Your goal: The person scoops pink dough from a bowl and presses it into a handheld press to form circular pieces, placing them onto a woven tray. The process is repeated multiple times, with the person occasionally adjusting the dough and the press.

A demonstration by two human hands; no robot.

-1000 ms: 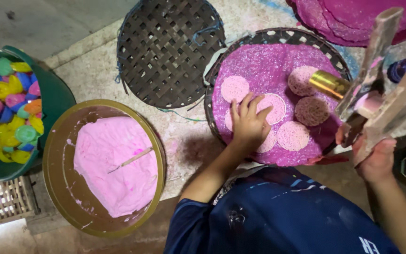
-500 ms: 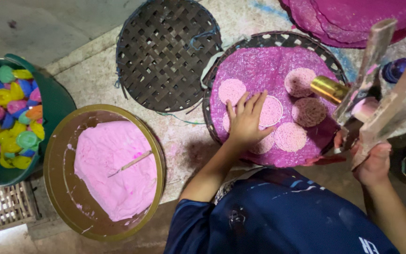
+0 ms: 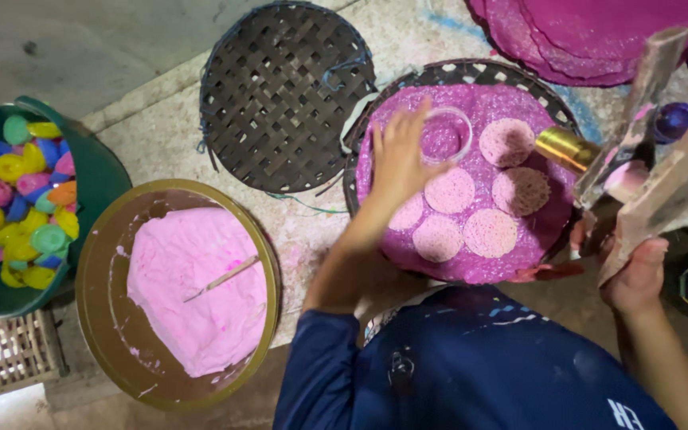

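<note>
The left hand [image 3: 398,155] is over the round woven tray covered with a purple sheet [image 3: 447,76], fingers spread, fingertips pinching the rim of a small clear ring mould [image 3: 447,134] that sits on the sheet near the tray's far edge. Just beside the ring, five pale pink round discs [image 3: 450,190] lie on the sheet, close together toward the tray's middle and near edge. The right hand [image 3: 639,271] sits off the tray's right edge, fingers closed around a pair of flat, pink-smeared wooden sticks [image 3: 662,199] that rise up and away from it, with a gold-coloured metal cylinder [image 3: 564,148] poking out over the tray's right rim. On the floor to the left rests an empty dark woven round tray [image 3: 280,103], a brown round basin of pink paste [image 3: 181,291] with a thin stick lying in it, and a green bucket of coloured plastic caps [image 3: 17,199].
</note>
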